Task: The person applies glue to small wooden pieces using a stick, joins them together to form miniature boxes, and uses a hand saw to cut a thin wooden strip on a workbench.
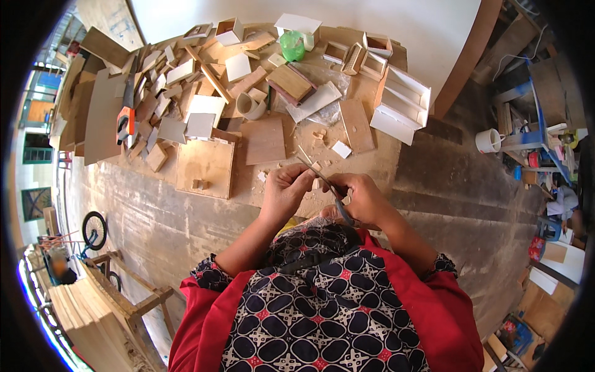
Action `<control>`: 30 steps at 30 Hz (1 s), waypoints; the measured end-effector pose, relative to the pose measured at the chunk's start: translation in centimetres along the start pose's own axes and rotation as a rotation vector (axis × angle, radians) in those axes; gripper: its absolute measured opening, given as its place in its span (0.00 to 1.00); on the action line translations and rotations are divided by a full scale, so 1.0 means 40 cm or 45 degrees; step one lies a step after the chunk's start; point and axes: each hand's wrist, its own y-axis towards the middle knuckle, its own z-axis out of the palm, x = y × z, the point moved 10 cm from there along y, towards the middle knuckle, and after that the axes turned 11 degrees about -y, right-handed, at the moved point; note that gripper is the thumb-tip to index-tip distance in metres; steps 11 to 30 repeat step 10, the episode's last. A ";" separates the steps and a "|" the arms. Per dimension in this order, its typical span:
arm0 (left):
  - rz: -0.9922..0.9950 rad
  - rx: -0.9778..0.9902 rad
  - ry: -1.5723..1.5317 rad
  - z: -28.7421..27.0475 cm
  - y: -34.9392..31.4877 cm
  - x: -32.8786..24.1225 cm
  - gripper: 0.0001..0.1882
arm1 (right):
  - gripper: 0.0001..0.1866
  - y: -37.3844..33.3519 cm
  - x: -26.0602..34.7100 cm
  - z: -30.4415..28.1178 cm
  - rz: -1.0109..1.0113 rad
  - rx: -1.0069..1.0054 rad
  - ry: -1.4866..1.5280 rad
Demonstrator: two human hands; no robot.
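Note:
A slim, long tool with a dark grey handle (343,212) slants up and to the left in front of my body. Whether it is a pair of scissors or another tool, I cannot tell. My right hand (359,197) is closed around it, the handle end sticking out below the fingers. My left hand (287,188) is closed in a pinch beside the tool's shaft; what lies between its fingertips is too small to make out. Pale small wood pieces (317,166) show between the two hands. Beyond them, a white block (341,149) rests on the worktable (384,164).
Wood offcuts (162,102) pile up at the table's left, with an orange-handled saw (126,124). Small open boxes (374,64), a white compartmented box (401,105), a green plastic container (292,46) and a cup (250,106) stand farther back. Stacked boards (87,316) are at lower left.

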 end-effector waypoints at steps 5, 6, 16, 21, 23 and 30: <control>-0.014 0.025 0.056 0.007 -0.006 -0.014 0.10 | 0.23 0.000 0.001 -0.019 -0.077 -0.172 -0.030; -0.013 0.028 0.065 0.007 -0.009 -0.010 0.10 | 0.22 -0.003 0.007 -0.021 -0.074 -0.176 -0.054; -0.018 -0.003 0.060 0.003 -0.015 -0.002 0.11 | 0.19 -0.014 0.020 -0.017 -0.133 -0.219 -0.120; -0.018 -0.003 0.060 0.003 -0.015 -0.002 0.11 | 0.19 -0.014 0.020 -0.017 -0.133 -0.219 -0.120; -0.018 -0.003 0.060 0.003 -0.015 -0.002 0.11 | 0.19 -0.014 0.020 -0.017 -0.133 -0.219 -0.120; -0.018 -0.003 0.060 0.003 -0.015 -0.002 0.11 | 0.19 -0.014 0.020 -0.017 -0.133 -0.219 -0.120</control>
